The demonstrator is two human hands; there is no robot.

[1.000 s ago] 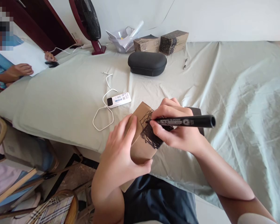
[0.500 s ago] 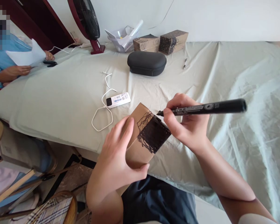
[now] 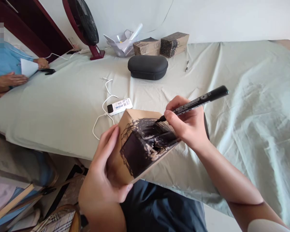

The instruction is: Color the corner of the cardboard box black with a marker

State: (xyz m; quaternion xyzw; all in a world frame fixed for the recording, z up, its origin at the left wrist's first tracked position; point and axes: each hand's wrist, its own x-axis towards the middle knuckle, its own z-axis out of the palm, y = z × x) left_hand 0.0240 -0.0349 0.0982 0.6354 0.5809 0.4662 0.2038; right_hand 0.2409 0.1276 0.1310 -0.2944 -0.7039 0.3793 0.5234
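Note:
My left hand (image 3: 103, 170) is closed around the left end of a brown cardboard box (image 3: 128, 154), tilted at the table's near edge. Black scribbles and a solid dark patch cover much of its faces. In my right hand (image 3: 187, 124) is a black marker (image 3: 200, 100), pinched near its tip and slanting up to the right. The marker's tip meets the inked upper face of the box. Part of the box's right end is hidden behind my right hand.
A white power bank (image 3: 120, 106) with a white cable lies beyond the box. Farther back are a black zip case (image 3: 148, 67), two scribbled cardboard boxes (image 3: 175, 45), a clear plastic basket (image 3: 122, 48) and a fan (image 3: 87, 29). At far left a person (image 3: 12, 67) holds paper.
The box has been turned, so a longer inked face now shows beside the dark patch. My right hand's marker tip has moved slightly left onto that face, its rear end tilted higher.

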